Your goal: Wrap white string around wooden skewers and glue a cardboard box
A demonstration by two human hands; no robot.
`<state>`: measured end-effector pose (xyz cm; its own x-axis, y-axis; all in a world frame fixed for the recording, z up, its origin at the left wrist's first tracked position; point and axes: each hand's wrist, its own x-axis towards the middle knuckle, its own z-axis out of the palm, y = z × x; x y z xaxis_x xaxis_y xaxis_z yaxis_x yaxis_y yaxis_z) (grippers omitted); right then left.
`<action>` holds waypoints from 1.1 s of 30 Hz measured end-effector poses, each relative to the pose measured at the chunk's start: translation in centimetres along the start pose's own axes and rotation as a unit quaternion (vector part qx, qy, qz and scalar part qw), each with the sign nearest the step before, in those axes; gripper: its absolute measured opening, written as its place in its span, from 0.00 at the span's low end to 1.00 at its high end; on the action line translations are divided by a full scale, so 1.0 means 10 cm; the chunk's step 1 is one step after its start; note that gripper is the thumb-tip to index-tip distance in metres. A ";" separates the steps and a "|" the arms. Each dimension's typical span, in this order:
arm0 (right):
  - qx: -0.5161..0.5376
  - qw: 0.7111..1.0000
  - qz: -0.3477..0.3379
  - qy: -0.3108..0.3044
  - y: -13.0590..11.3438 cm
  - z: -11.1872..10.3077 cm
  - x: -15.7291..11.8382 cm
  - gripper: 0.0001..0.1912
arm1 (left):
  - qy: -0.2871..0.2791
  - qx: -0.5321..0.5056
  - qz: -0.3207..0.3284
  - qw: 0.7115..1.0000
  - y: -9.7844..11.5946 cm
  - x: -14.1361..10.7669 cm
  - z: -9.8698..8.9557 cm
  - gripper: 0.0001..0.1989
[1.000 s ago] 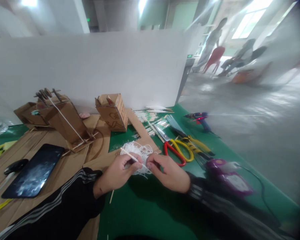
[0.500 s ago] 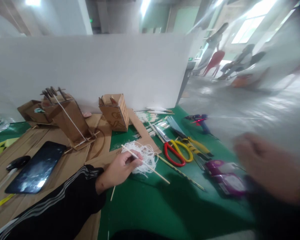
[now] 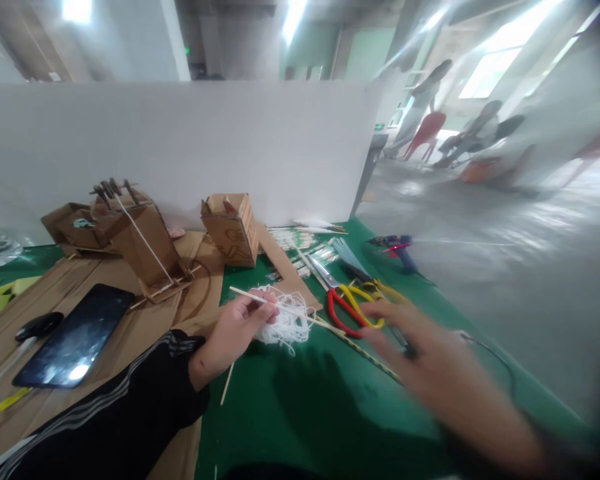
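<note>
My left hand [image 3: 240, 328] pinches a thin wooden stick [image 3: 320, 322] between thumb and fingers. The stick slants down to the right, over a loose tangle of white string [image 3: 293, 330] on the table. Blurred by motion, my right hand [image 3: 445, 363] hovers with fingers stretched out and apart, holding nothing that I can make out. Its fingertips are near the scissors [image 3: 341, 319] with red and yellow handles. A dark-and-yellow patterned stick [image 3: 367, 358] lies below them. Pliers with yellow grips [image 3: 395, 292] are partly hidden behind the right hand.
A phone [image 3: 75, 337] and a black mouse-like object [image 3: 39, 325] lie on cardboard [image 3: 180, 310] at left. Cardboard structures [image 3: 143, 243] and a cardboard box [image 3: 230, 233] stand behind. A glue gun [image 3: 403, 252] rests near the green table's [image 3: 300, 420] right edge. A white partition [image 3: 180, 140] closes the back.
My right hand has come in leftward from the far right, its fingers going from curled to stretched out. It now covers the purple object. My left hand has shifted slightly up and left with the stick.
</note>
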<state>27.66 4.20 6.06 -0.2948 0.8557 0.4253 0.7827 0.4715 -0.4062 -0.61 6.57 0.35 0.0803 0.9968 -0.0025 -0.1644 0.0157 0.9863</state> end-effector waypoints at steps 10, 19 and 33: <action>0.073 0.994 -0.049 -0.071 -0.31 0.77 0.34 0.07 | 0.009 -0.013 0.003 1.000 0.08 0.01 -0.04 0.15; 0.141 0.986 -0.004 -0.088 -0.27 0.82 0.30 0.07 | 0.003 0.027 0.032 0.999 0.06 0.02 -0.08 0.12; 0.179 0.979 -0.007 -0.093 -0.20 0.80 0.29 0.07 | 0.019 -0.018 0.011 1.000 0.03 0.06 -0.10 0.13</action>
<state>20.82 7.45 1.66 -0.4251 0.8567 0.2922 0.5454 0.5001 -0.6727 -1.61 7.28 0.51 0.0394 0.9992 0.0118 -0.2015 -0.0036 0.9795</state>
